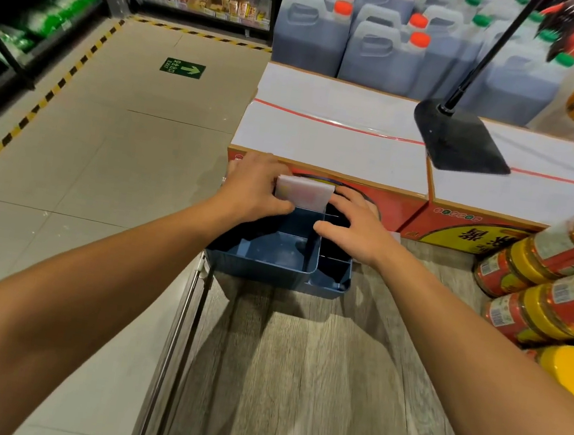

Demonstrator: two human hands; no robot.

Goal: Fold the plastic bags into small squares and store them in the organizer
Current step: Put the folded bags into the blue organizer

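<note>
Setting: A person stood at a wood-grain counter [311,384] in a shop aisle, both bare forearms stretched forward over it.
Organizer: A blue divided organizer [271,270] sat at the counter's far left corner, close against red cartons with white tops [325,134].
Folded bag: A pale plastic bag, folded into a small square [303,192], stood upright at the organizer's far end, its lower edge down among the dividers.
Left hand: The left hand [253,187] gripped the square's left edge, thumb pressed along the front face near the bottom corner.
Right hand: The right hand [353,226] lay over the organizer's right-hand compartments, fingers loosely extended, fingertips just beside the square's right edge; whether they touched it could not be told.
Surroundings: A black stand base [459,141] rested on the cartons. Jugs of dark liquid [380,50] stood behind them, and yellow-capped jars [559,275] lay stacked at right. A green exit arrow [182,68] marked the tiled floor.
</note>
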